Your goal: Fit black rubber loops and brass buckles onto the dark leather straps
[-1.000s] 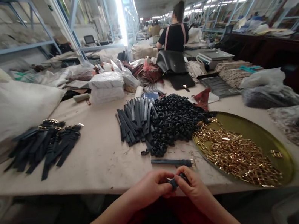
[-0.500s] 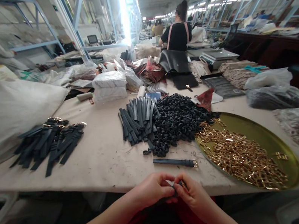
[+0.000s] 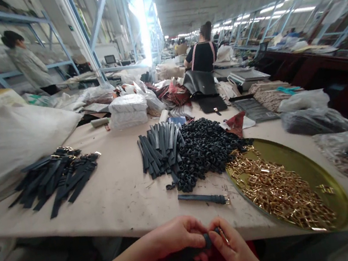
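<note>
Just off the table's front edge, my left hand (image 3: pixel 187 237) is closed round a dark strap (image 3: pixel 207 240), most of which is hidden by the fingers. My right hand (image 3: pixel 228 246) pinches the strap's end, where a gold buckle (image 3: pixel 224 236) shows between the fingers. On the table beyond the hands lies one strap with a buckle (image 3: pixel 202 198). Behind it is a heap of small dark loops (image 3: pixel 204 150) beside a bundle of plain dark straps (image 3: pixel 160 148). A round gold tray (image 3: pixel 329 171) at the right holds many gold buckles (image 3: pixel 279 184).
A pile of buckled straps (image 3: pixel 57 174) lies at the left, near a large pale sack (image 3: pixel 12 140). Plastic-wrapped packs (image 3: pixel 129 110), a black bag (image 3: pixel 199 84) and leather scraps line the table's far side. Two people (image 3: pixel 201 56) stand farther off.
The view has tilted up slightly, so everything sits lower. Both hands stay together on the strap and buckle, with the fingers shifted a little and more of the strap's end showing.
</note>
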Tool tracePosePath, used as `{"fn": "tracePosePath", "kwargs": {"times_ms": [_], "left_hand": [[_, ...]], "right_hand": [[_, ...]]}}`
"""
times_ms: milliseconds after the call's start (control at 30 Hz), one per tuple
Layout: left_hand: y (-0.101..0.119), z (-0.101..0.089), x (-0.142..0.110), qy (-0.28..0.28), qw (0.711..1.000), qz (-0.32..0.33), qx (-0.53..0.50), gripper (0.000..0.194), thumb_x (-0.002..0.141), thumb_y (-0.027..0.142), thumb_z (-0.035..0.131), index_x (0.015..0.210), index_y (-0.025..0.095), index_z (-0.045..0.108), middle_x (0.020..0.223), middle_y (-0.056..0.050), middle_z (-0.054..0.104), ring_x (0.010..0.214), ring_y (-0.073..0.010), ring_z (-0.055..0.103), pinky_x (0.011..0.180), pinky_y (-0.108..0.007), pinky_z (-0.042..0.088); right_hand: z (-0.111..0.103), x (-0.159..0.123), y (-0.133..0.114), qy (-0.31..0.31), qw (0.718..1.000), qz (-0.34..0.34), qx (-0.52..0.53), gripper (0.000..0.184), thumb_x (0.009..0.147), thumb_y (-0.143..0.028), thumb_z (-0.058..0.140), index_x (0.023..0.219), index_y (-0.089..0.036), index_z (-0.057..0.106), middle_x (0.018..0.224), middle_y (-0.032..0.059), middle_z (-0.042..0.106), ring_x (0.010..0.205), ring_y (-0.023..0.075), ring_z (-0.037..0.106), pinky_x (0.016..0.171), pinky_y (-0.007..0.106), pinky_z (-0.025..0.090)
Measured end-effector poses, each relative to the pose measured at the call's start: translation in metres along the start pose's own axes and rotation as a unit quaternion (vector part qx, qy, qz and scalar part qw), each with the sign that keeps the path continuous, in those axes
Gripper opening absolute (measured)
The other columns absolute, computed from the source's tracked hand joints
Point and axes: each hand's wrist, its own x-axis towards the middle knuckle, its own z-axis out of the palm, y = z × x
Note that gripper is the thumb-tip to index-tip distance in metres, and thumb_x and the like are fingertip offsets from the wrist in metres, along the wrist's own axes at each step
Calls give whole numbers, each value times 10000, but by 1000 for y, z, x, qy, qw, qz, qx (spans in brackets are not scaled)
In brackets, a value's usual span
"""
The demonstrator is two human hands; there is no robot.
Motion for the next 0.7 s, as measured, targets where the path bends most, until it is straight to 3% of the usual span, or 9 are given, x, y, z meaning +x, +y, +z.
{"fn": "tracePosePath", "kwargs": {"times_ms": [100, 167, 300, 467, 700], "left_hand": [[1, -3, -4, 34, 993, -26, 109, 199, 713, 321, 523, 635, 139, 541, 536, 29, 530, 407, -50, 409, 415, -160, 303], [2, -2, -5, 61, 986, -26, 154, 218, 717, 343, 510, 624, 146, 519, 541, 37, 514, 411, -50, 398, 400, -157, 281], [-4, 3, 0, 120, 969, -19, 213, 291, 756, 402, 432, 634, 151, 516, 537, 32, 508, 414, -62, 396, 392, -167, 271], [-13, 10, 13, 136, 951, 5, 279, 328, 788, 384, 362, 679, 143, 557, 565, 14, 539, 447, -74, 442, 431, -165, 319], [5, 13, 11, 134, 929, 14, 345, 321, 795, 412, 389, 755, 153, 574, 591, 27, 527, 481, -89, 439, 435, -174, 308]], "right_hand": [[5, 0, 5, 81, 996, -9, -19, 269, 835, -445, 383, 795, -196, 478, 588, -38, 452, 543, 109, 444, 525, 220, 368], [9, 2, 7, 107, 993, -25, -35, 266, 831, -444, 394, 795, -197, 487, 581, -37, 462, 525, 110, 451, 516, 220, 367], [10, 5, 12, 117, 990, -57, -53, 266, 839, -433, 380, 783, -198, 491, 589, -27, 501, 525, 111, 481, 518, 215, 386], [7, 5, 18, 102, 990, -63, -76, 253, 847, -402, 377, 780, -190, 496, 602, -13, 541, 548, 115, 520, 520, 207, 415], [2, 3, 11, 145, 989, -24, -26, 304, 851, -444, 343, 864, -184, 501, 664, 10, 582, 616, 136, 561, 557, 218, 448]]}}
